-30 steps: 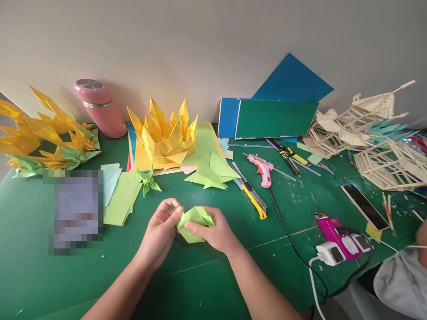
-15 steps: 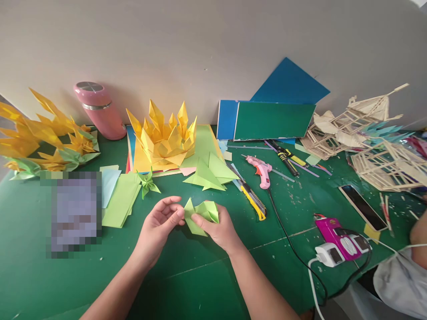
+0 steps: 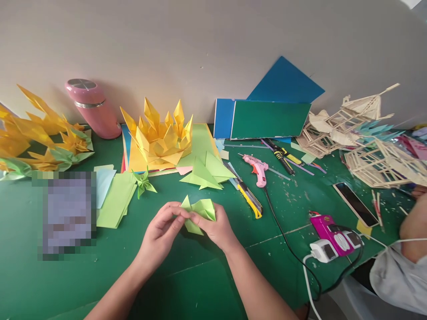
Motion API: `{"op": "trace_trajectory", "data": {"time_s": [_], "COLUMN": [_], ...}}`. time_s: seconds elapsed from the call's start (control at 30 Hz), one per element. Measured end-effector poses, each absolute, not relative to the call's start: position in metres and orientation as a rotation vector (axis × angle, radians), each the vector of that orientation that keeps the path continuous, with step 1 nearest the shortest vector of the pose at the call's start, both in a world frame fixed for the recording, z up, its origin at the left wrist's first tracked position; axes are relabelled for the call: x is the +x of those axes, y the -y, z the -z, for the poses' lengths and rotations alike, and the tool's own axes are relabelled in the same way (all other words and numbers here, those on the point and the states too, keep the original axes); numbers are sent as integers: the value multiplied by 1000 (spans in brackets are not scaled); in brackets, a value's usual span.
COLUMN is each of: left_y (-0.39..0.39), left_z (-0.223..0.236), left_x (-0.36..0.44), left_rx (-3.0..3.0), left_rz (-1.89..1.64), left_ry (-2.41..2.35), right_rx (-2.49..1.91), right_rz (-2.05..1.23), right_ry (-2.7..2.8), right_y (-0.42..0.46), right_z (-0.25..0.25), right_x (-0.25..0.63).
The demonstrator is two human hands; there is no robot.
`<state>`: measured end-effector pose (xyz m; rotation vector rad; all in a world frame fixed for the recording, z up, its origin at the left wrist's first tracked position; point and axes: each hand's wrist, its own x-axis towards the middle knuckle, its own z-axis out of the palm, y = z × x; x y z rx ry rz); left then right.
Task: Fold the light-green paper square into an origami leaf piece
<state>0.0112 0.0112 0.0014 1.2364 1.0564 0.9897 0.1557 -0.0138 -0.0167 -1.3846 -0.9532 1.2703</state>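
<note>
Between my hands is a piece of light green folded paper point(image 3: 206, 208) with a raised pointed flap on its left side. My right hand point(image 3: 218, 228) grips its right part, thumb lying across the front. At the left edge, my left hand point(image 3: 162, 229) pinches the paper with its thumb and fingers together. Just beyond the hands lie several pointed green folded papers point(image 3: 204, 174). A small green paper flower point(image 3: 144, 182) rests to their left, beside a stack of green paper sheets point(image 3: 115, 202).
A yellow paper crown point(image 3: 163, 149) sits on coloured sheets at the back, near a pink flask point(image 3: 95, 111). To the right lie a yellow cutter point(image 3: 250, 201), a pink glue gun point(image 3: 258, 170), a phone point(image 3: 356, 204) and a magenta power strip point(image 3: 330, 231). Another person's arm point(image 3: 415, 226) shows at the right edge.
My left hand has moved onto the left edge of the folded green paper, its fingers now closing over it. My right hand keeps its grip. The view has shifted slightly.
</note>
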Motion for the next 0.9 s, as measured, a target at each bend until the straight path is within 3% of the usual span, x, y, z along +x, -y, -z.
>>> {"op": "trace_trajectory", "data": {"time_s": [0.3,0.9], "left_y": [-13,-11], "left_z": [5,10], "left_x": [14,14], "left_rx": [1156,1172], "left_rz": [-1159,-1260], "left_ry": [-1110,-1209], "right_rx": [-1237,-1405], "right_rz": [-1329,-1238], "right_ry": [1042,1183], "right_y": [10,12], "right_z": [10,6], "right_x": [160,150]}}
